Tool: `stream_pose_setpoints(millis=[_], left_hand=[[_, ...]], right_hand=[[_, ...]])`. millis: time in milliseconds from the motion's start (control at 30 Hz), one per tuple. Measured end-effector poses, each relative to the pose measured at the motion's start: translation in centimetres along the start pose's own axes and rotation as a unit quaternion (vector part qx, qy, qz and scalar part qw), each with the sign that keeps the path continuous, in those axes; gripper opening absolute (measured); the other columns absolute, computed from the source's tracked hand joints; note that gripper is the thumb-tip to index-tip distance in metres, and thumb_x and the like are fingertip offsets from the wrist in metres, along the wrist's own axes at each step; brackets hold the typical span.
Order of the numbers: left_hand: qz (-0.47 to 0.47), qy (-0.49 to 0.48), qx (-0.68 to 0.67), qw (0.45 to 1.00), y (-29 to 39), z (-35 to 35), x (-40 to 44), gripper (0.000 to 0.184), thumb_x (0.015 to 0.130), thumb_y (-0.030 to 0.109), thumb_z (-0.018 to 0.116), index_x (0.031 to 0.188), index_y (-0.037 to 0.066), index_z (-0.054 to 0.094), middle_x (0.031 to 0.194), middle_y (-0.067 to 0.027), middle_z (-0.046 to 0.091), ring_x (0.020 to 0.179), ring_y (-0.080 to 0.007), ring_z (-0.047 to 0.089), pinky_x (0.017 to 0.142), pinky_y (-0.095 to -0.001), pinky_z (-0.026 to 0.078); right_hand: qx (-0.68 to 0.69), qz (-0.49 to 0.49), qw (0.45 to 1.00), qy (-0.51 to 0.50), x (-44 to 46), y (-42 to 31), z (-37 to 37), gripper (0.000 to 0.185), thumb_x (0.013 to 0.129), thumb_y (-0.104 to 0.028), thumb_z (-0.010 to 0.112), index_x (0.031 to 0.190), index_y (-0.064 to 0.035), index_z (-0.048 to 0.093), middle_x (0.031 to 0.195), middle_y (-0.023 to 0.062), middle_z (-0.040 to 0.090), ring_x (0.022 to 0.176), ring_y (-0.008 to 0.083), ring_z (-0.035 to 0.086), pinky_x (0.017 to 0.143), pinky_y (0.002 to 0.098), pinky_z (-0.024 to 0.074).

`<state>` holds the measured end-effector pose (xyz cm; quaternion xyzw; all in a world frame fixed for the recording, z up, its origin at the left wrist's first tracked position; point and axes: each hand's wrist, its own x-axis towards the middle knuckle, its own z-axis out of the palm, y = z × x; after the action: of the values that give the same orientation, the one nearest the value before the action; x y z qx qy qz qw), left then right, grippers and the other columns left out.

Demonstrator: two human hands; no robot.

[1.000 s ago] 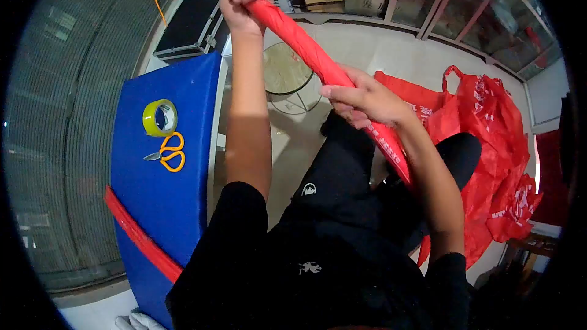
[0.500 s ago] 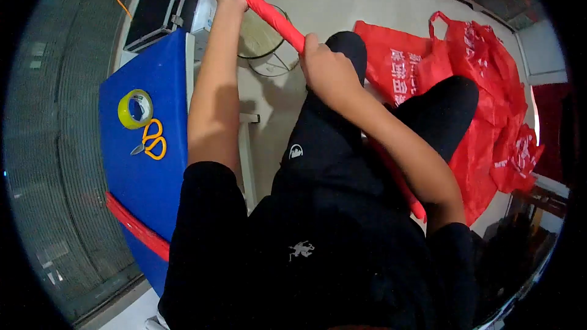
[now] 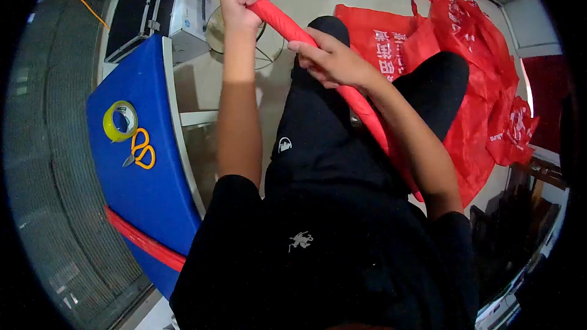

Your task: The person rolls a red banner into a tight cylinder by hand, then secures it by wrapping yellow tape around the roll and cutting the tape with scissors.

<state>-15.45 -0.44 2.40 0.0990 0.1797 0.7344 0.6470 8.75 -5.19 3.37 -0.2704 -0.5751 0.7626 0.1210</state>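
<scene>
A long red roll (image 3: 281,19) of twisted sheet material runs slantwise from the top of the view down across my lap. My left hand (image 3: 242,1) is wrapped round its upper part. Lower down, my right hand (image 3: 333,60) grips the same roll, with the thumb lying along it. The roll's lower end passes behind my right forearm. Large red bags (image 3: 474,91) with white lettering are spread on the floor beside my right knee.
On the blue table (image 3: 143,195) at left are yellow tape (image 3: 120,121), orange-handled scissors (image 3: 143,148) and another red strip (image 3: 145,242). Beyond it stand a black case (image 3: 137,15), a white box (image 3: 192,15) and a round stool (image 3: 217,30).
The roll now sticks out well above my left hand, which has come back from near its upper end. My right hand first slid up the roll, then changed its hold. The camera view has shifted.
</scene>
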Motion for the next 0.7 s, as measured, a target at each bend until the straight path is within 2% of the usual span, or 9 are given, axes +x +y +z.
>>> stream_pose_setpoints(millis=[33,133,167,233,367,533,600,667,700], left_hand=[[-0.081,-0.172,-0.048,0.981,1.2,-2.8,1.9,0.035,0.095,0.029,0.065,0.071,0.008,0.05,0.054,0.0004,0.042,0.046,-0.0106,0.042,0.046,-0.0238,0.037],[-0.042,-0.017,0.048,0.998,0.9,-4.3,4.3,0.041,0.098,0.024,0.059,0.063,0.011,0.041,0.049,0.0035,0.033,0.04,-0.0096,0.03,0.042,-0.0234,0.03],[-0.05,0.031,0.073,0.996,0.8,-5.8,5.6,0.042,0.099,0.022,0.057,0.062,0.012,0.038,0.049,0.0036,0.032,0.039,-0.0101,0.029,0.042,-0.0236,0.03],[-0.036,0.084,0.114,0.989,-0.2,-8.1,6.3,0.041,0.1,0.021,0.054,0.064,0.013,0.035,0.05,0.0035,0.03,0.04,-0.0112,0.028,0.042,-0.0243,0.031],[-0.027,0.175,0.121,0.977,-1.7,-13.2,6.5,0.037,0.101,0.021,0.052,0.069,0.012,0.035,0.053,0.0031,0.03,0.04,-0.0127,0.027,0.041,-0.0266,0.033],[-0.013,0.279,0.194,0.941,-3.1,-12.9,4.0,0.037,0.102,0.022,0.05,0.069,0.012,0.036,0.053,0.0031,0.033,0.041,-0.0131,0.031,0.042,-0.027,0.034],[0.004,0.351,0.199,0.915,-3.2,-10.9,1.6,0.037,0.102,0.023,0.051,0.07,0.012,0.037,0.054,0.0031,0.034,0.042,-0.0129,0.033,0.043,-0.0268,0.035],[0.002,0.192,0.101,0.976,-2.8,-9.8,1.1,0.036,0.102,0.025,0.052,0.07,0.011,0.04,0.055,0.0034,0.036,0.044,-0.013,0.036,0.045,-0.0256,0.038],[0.002,0.192,0.1,0.976,-3.7,-6.8,-0.8,0.036,0.102,0.025,0.052,0.07,0.011,0.04,0.055,0.0034,0.036,0.044,-0.013,0.036,0.045,-0.0256,0.038]], right_hand=[[-0.002,0.002,1.0,0.002,0.6,0.3,-0.2,0.038,0.1,-0.04,0.055,0.117,-0.0065,0.048,0.072,0.0014,0.053,0.048,0.0094,0.047,0.04,0.0265,0.0388],[-0.35,-0.126,0.911,0.178,2.7,2.3,0.2,0.042,0.1,-0.04,0.054,0.115,-0.0009,0.047,0.07,0.0144,0.064,0.053,0.028,0.064,0.047,0.0413,0.0495],[-0.347,-0.118,0.913,0.177,2.7,2.4,0.7,0.042,0.1,-0.04,0.054,0.115,-0.0009,0.047,0.07,0.0144,0.064,0.053,0.028,0.064,0.047,0.0413,0.0495],[-0.47,-0.075,0.85,0.223,2.2,2.7,1.6,0.038,0.101,-0.034,0.048,0.107,0.0029,0.046,0.081,0.0269,0.067,0.079,0.0482,0.066,0.07,0.054,0.0541],[-0.522,-0.085,0.812,0.248,1.6,5.5,2.5,0.035,0.101,-0.034,0.05,0.104,0.0001,0.043,0.078,0.0255,0.066,0.069,0.0463,0.066,0.058,0.0548,0.0548],[-0.71,-0.112,0.644,0.263,-1.1,8.9,4.1,0.038,0.091,-0.015,0.054,0.125,0.0008,0.05,0.082,0.0104,0.058,0.064,0.0199,0.069,0.048,0.0331,0.0569],[-0.7,-0.108,0.66,0.251,-1.7,8.8,4.1,0.037,0.092,-0.015,0.055,0.125,0.0009,0.049,0.084,0.0127,0.059,0.064,0.0237,0.069,0.05,0.036,0.0573],[-0.691,-0.106,0.671,0.248,-1.6,8.1,3.3,0.037,0.092,-0.015,0.055,0.125,0.0009,0.047,0.085,0.015,0.06,0.064,0.0274,0.069,0.052,0.0389,0.0576],[-0.62,-0.114,0.741,0.232,-1.6,7.5,2.8,0.035,0.095,-0.016,0.054,0.125,-0.0003,0.044,0.089,0.0192,0.061,0.066,0.0332,0.068,0.058,0.0432,0.057]])
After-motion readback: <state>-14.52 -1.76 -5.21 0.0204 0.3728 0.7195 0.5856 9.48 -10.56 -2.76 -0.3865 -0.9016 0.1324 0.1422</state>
